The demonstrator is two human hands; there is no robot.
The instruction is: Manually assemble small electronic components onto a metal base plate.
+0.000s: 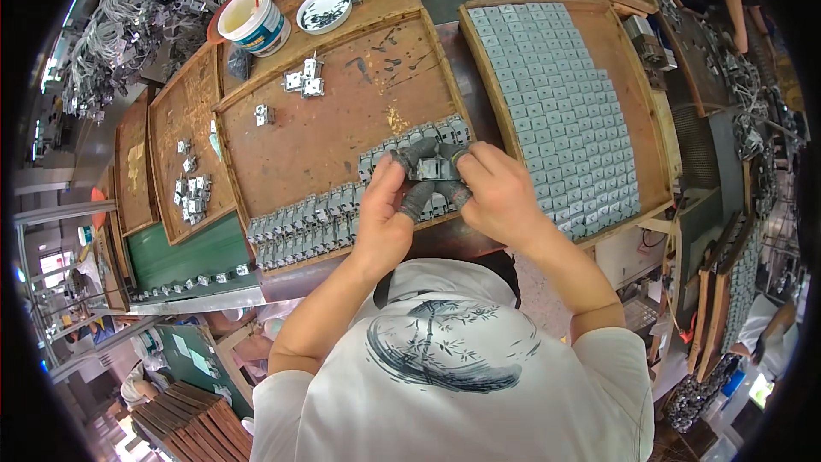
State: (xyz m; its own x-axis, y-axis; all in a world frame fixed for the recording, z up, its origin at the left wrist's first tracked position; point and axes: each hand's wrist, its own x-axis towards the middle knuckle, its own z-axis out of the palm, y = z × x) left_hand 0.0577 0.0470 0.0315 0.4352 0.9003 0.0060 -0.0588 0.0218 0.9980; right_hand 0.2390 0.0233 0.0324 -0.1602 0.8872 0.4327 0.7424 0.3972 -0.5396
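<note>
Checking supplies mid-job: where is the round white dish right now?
In the head view, the round white dish sits upper left of centre, just right of the white bucket.

Single fisheye view, worn on my head, left one of side-by-side pair. Looks steeply down and forward over white short-sleeved shirt with dark ink-style print [462, 364], filling lower middle. Upright, unmirrored: picture left is my left. Left hand [385, 210] and right hand [503, 193], both with dark grey finger covers, near centre, at close range. View takes in shallow brown wooden tray [329, 141] ahead; edges bend toward dark round border. Tangled pale grey cables [158, 22], upper left, farther off.
</note>
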